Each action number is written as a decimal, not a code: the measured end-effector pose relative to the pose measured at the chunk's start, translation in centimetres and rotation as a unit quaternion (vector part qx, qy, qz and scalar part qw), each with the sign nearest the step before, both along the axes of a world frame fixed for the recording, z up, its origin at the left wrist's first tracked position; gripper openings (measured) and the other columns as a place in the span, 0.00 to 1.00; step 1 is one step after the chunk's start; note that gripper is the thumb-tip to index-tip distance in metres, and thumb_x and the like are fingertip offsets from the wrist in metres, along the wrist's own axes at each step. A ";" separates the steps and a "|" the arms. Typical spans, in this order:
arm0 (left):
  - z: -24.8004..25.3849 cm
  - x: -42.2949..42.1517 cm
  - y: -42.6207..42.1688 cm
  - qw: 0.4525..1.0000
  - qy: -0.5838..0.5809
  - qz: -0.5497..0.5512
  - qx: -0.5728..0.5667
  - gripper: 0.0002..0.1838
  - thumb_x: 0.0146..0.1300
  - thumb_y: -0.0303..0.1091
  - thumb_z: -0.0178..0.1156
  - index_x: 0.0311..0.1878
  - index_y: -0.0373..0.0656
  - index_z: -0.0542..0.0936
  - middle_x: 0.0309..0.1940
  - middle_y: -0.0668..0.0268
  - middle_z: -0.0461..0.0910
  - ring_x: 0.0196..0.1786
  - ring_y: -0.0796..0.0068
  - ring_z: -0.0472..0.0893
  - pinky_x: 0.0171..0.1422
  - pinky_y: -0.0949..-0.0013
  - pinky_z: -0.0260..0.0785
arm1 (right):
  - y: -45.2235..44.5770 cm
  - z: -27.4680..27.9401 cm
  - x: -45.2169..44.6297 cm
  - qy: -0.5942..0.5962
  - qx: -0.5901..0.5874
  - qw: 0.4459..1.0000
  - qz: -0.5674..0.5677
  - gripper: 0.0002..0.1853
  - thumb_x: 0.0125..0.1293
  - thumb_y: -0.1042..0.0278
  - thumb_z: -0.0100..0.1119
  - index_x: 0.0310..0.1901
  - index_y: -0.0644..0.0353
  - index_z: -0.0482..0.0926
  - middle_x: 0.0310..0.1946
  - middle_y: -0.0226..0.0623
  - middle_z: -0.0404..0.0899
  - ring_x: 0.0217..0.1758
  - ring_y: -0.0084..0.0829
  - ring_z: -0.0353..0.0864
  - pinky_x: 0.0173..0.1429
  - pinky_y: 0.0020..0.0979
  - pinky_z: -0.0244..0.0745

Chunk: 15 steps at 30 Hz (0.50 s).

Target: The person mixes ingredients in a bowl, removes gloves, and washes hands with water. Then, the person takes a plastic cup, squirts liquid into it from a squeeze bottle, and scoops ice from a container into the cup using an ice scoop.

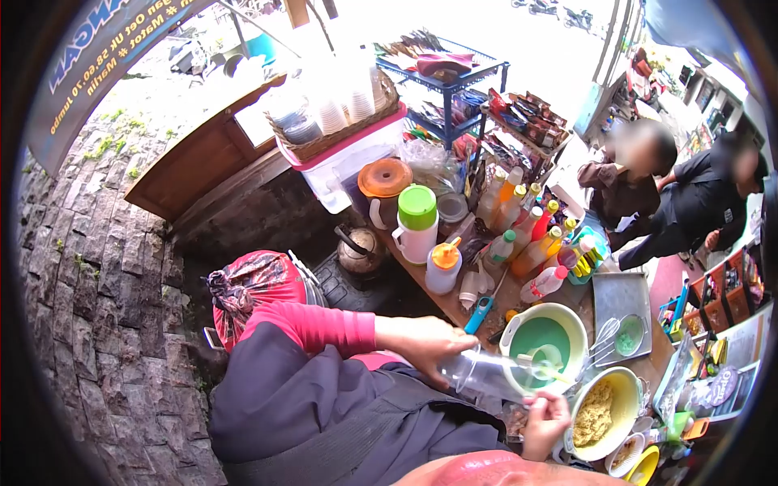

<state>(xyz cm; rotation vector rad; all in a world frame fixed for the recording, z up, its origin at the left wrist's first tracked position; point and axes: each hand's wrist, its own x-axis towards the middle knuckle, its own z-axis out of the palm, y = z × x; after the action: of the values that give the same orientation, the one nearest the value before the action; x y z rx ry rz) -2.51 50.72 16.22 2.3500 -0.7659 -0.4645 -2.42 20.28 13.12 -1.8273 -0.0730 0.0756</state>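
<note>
Head view: our left fingers (442, 344) grip the clear container (490, 374), tilted by the bowl (578, 340); right fingers (559, 409) curl near its end, gripping or not, can't tell. Green mix (535, 334) looks made; container seems unfilled.

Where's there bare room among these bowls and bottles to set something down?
Best bet: the far part of the metal tray, between its far edge and the whisk and small round container. Crowded: the bottle cluster, and the area around the dough bowl, where smaller bowls press close.
</note>
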 end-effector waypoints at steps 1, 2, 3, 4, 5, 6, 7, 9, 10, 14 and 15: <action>-0.2 0.5 1.2 1.000 -0.021 0.017 0.011 0.44 0.43 0.49 0.71 0.60 0.35 0.64 0.41 0.50 0.75 0.43 0.51 0.78 0.46 0.57 0.72 | -0.7 0.5 0.5 -0.021 0.004 0.999 -0.030 0.05 0.61 0.80 0.49 0.37 0.69 0.74 0.28 0.38 0.79 0.32 0.25 0.80 0.42 0.26 0.74; 0.9 1.0 2.6 0.997 -0.065 0.040 -0.002 0.45 0.42 0.50 0.72 0.61 0.35 0.65 0.41 0.52 0.76 0.44 0.52 0.78 0.46 0.58 0.72 | -1.4 1.0 1.0 -0.043 0.008 0.997 -0.060 0.05 0.62 0.81 0.48 0.38 0.69 0.73 0.27 0.37 0.78 0.32 0.25 0.80 0.42 0.26 0.74; 2.6 1.5 4.1 0.993 -0.100 0.065 0.007 0.46 0.42 0.50 0.73 0.62 0.37 0.65 0.42 0.53 0.76 0.44 0.54 0.79 0.47 0.59 0.72 | -2.5 0.6 1.6 -0.050 0.013 0.996 -0.068 0.04 0.64 0.80 0.46 0.39 0.68 0.72 0.30 0.38 0.77 0.35 0.26 0.79 0.45 0.26 0.73; 3.3 2.0 6.1 0.983 -0.162 0.086 -0.014 0.47 0.41 0.51 0.73 0.63 0.39 0.65 0.42 0.53 0.76 0.45 0.55 0.79 0.49 0.60 0.72 | -3.0 0.1 1.9 -0.081 0.022 0.992 -0.094 0.04 0.66 0.76 0.48 0.38 0.66 0.72 0.27 0.36 0.79 0.31 0.22 0.77 0.42 0.24 0.71; 5.6 2.4 7.9 0.974 -0.185 0.124 0.026 0.47 0.42 0.52 0.72 0.62 0.37 0.66 0.46 0.51 0.76 0.49 0.53 0.77 0.53 0.59 0.71 | -3.0 0.3 2.1 -0.092 0.020 0.990 -0.101 0.04 0.66 0.75 0.48 0.38 0.66 0.72 0.27 0.36 0.79 0.31 0.22 0.77 0.43 0.24 0.71; 8.4 2.8 9.6 0.966 -0.177 0.181 0.058 0.45 0.42 0.53 0.72 0.61 0.38 0.68 0.46 0.51 0.76 0.49 0.53 0.77 0.54 0.59 0.70 | -2.9 0.6 2.2 -0.103 0.018 0.989 -0.109 0.05 0.66 0.75 0.48 0.39 0.66 0.72 0.27 0.36 0.79 0.32 0.22 0.77 0.43 0.24 0.71; 9.7 3.3 12.0 0.932 -0.287 0.209 0.075 0.44 0.41 0.54 0.72 0.59 0.38 0.70 0.46 0.52 0.76 0.49 0.54 0.77 0.54 0.59 0.70 | -2.7 0.6 2.4 -0.102 0.017 0.989 -0.110 0.05 0.66 0.75 0.48 0.39 0.66 0.72 0.27 0.36 0.79 0.32 0.22 0.77 0.43 0.24 0.71; 13.8 4.9 16.9 0.888 -0.294 0.300 0.189 0.40 0.40 0.49 0.75 0.55 0.37 0.72 0.43 0.53 0.75 0.48 0.55 0.75 0.53 0.59 0.68 | -2.4 0.7 2.6 -0.103 -0.005 0.988 -0.116 0.06 0.67 0.74 0.48 0.41 0.67 0.72 0.29 0.36 0.78 0.33 0.22 0.77 0.44 0.24 0.71; 15.7 5.1 19.0 0.822 -0.371 0.340 0.268 0.41 0.41 0.51 0.74 0.57 0.37 0.70 0.44 0.50 0.73 0.48 0.55 0.74 0.53 0.57 0.68 | -2.0 1.0 2.7 -0.101 -0.007 0.988 -0.117 0.06 0.67 0.74 0.48 0.41 0.67 0.72 0.29 0.36 0.78 0.33 0.22 0.77 0.44 0.24 0.71; 24.1 10.1 30.1 0.593 -0.425 0.415 0.543 0.51 0.37 0.63 0.71 0.63 0.45 0.63 0.49 0.53 0.71 0.53 0.60 0.72 0.51 0.56 0.66 | -0.8 2.1 3.5 -0.106 -0.051 0.985 -0.128 0.07 0.68 0.74 0.47 0.43 0.68 0.72 0.33 0.36 0.77 0.35 0.23 0.77 0.46 0.24 0.71; 26.1 11.4 30.8 0.547 -0.396 0.415 0.610 0.45 0.45 0.58 0.68 0.64 0.47 0.63 0.54 0.54 0.69 0.59 0.61 0.69 0.57 0.51 0.62 | -0.6 2.1 3.8 -0.115 -0.074 0.982 -0.127 0.07 0.69 0.74 0.47 0.43 0.68 0.72 0.34 0.35 0.76 0.36 0.23 0.77 0.46 0.24 0.71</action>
<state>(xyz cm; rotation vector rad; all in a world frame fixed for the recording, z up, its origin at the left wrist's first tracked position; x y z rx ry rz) 8.94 81.54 42.34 3.7977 0.8581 0.9097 1.34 19.64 15.27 -1.9729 0.0032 -0.3190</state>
